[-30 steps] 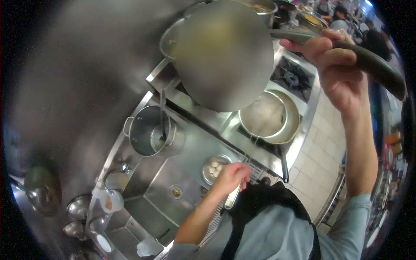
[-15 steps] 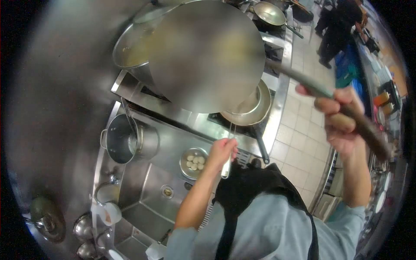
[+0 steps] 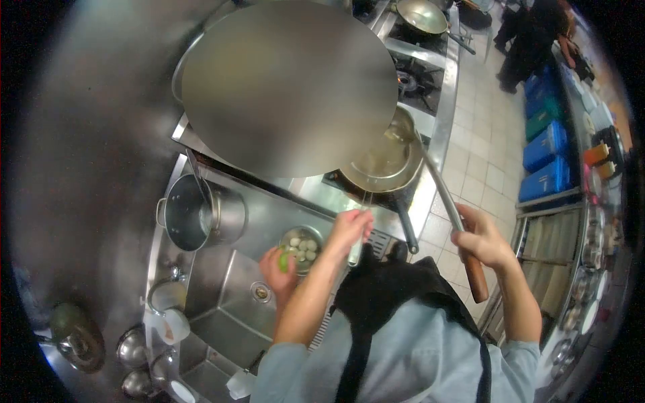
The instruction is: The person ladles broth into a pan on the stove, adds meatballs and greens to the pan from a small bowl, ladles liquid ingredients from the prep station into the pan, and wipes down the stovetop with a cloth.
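My left hand [image 3: 351, 232] is closed around the pale handle of a round strainer [image 3: 355, 255], whose basket sits inside a frying pan [image 3: 406, 225] on the stove. My right hand [image 3: 485, 238] grips a long ladle [image 3: 439, 178] by its shaft, just above the brown wooden end. The ladle's bowl [image 3: 401, 127] is tilted over the far rim of the pan, at the strainer's edge. Beside my left forearm, another person's hand [image 3: 277, 272] holds something small and green [image 3: 284, 262] at a metal bowl of round whitish pieces [image 3: 304, 251].
A deep pot [image 3: 232, 215] with a utensil in it stands left, above the sink [image 3: 235, 289]. An oval blur hides much of the stove. A lit burner [image 3: 406, 82] and another pan [image 3: 422, 16] lie farther along. Blue bins [image 3: 545, 180] line the right; a person [image 3: 531, 40] stands beyond.
My right hand has lowered, bringing the ladle down and its bowl to the pan. The other person's hand with the green thing has appeared by the metal bowl. My left hand stays at the strainer.
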The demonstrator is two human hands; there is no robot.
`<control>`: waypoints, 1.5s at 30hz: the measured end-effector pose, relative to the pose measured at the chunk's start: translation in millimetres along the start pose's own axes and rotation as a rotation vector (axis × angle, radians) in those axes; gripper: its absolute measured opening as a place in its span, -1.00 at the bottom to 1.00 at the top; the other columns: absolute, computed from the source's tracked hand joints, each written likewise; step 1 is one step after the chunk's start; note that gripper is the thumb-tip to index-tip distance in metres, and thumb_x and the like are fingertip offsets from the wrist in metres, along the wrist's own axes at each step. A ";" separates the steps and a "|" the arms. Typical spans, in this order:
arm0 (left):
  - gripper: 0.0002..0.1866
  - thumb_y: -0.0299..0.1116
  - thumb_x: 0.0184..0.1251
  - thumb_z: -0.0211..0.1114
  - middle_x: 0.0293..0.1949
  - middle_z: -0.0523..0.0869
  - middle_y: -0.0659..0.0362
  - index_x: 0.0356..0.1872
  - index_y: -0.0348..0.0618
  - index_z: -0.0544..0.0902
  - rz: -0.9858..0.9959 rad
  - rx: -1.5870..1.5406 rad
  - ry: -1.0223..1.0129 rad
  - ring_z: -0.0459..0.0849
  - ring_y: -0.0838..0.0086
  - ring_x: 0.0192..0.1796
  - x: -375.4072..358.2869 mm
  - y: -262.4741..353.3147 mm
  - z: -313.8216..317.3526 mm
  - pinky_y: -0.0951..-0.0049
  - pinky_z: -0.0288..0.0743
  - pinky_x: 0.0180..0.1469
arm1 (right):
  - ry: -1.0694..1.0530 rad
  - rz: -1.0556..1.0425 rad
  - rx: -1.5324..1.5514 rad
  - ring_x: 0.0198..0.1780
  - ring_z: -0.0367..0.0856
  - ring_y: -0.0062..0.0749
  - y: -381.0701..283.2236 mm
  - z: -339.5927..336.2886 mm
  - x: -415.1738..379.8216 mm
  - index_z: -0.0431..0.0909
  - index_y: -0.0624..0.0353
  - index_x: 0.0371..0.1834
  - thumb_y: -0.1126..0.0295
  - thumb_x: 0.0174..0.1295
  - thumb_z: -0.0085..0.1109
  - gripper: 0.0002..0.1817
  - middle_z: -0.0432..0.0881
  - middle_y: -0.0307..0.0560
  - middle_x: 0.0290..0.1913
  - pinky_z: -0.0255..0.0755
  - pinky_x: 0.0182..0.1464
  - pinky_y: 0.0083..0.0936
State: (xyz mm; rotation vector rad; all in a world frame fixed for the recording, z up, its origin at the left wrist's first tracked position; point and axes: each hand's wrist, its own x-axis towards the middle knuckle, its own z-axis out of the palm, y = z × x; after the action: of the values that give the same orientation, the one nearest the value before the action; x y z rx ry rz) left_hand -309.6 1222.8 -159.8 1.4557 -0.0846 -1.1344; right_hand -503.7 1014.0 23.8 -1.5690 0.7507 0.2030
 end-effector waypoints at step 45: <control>-0.72 -0.20 0.42 0.23 -0.54 0.63 0.24 -0.37 -0.23 0.64 0.043 0.051 0.009 0.58 0.58 -0.56 -37.9 45.1 -41.1 0.51 0.45 -0.54 | -0.913 -0.058 1.051 -0.50 0.57 -0.48 -290.8 125.7 136.5 0.01 0.75 0.22 0.40 0.36 0.06 -0.36 0.49 0.01 -0.30 0.34 -0.79 -0.74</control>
State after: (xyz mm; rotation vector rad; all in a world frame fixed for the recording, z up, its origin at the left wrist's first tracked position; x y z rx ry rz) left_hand -277.5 1264.4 -110.8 1.4969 -0.1394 -1.0975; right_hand -196.4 1075.0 168.3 -0.3825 0.0158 0.3662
